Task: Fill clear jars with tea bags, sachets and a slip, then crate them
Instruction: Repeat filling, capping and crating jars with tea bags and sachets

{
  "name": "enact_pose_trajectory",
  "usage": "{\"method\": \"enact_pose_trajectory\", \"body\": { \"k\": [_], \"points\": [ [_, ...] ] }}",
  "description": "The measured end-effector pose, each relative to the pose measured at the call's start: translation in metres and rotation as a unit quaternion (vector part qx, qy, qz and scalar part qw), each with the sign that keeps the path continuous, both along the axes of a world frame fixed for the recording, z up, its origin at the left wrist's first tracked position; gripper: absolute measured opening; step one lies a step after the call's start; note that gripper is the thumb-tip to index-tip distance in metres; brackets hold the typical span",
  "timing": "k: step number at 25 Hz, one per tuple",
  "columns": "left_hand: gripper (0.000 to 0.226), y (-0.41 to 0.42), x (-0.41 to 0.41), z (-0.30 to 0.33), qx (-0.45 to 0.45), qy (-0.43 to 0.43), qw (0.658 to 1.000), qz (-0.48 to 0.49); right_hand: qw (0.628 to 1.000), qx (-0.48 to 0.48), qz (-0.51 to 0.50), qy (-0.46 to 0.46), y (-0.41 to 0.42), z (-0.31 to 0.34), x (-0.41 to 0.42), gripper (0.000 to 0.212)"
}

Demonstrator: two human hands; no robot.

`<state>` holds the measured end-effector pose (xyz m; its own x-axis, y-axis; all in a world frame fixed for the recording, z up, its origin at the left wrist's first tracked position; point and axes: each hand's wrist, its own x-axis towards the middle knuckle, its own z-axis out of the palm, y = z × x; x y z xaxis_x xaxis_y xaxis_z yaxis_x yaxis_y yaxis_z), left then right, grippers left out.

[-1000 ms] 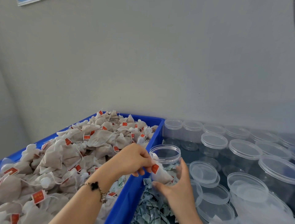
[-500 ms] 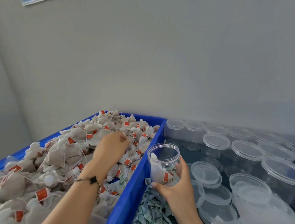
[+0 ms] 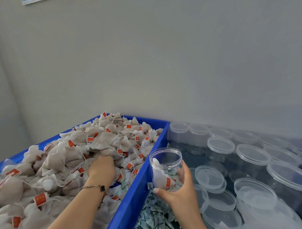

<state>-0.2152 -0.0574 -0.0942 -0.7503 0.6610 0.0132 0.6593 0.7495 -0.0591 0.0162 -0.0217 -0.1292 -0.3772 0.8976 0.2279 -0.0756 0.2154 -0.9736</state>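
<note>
A: The right hand [image 3: 179, 191] grips the open clear jar [image 3: 165, 170], one tea bag [image 3: 161, 177] inside, just right of the blue crate [image 3: 130, 196] wall.

B: The left hand [image 3: 101, 168] digs into the tea bag pile [image 3: 98, 143]; its grasp cannot be told. Tangled strings could drag extras out.

A bare wall [image 3: 147, 57] fills most of what I can see.
It is plain grey-white and runs behind the whole work area, meeting a side wall [image 3: 6, 114] in a corner at far left. I make out the edge of a framed picture [image 3: 33, 1] at the top left, cut off.
</note>
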Motion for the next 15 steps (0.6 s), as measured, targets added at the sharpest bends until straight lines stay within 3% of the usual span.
{"method": "enact_pose_trajectory", "body": {
  "k": [8, 15],
  "points": [
    [0.027, 0.0, 0.02, -0.02, -0.077, 0.087, 0.992, -0.041, 1.0, -0.002, 0.003, -0.022, -0.003, 0.003, 0.001, 0.121],
    [0.03, -0.007, 0.009, 0.013, -0.04, 0.024, 0.998, -0.033, 1.0, -0.011, 0.001, -0.024, -0.001, 0.003, 0.001, 0.121]
  ]
}}
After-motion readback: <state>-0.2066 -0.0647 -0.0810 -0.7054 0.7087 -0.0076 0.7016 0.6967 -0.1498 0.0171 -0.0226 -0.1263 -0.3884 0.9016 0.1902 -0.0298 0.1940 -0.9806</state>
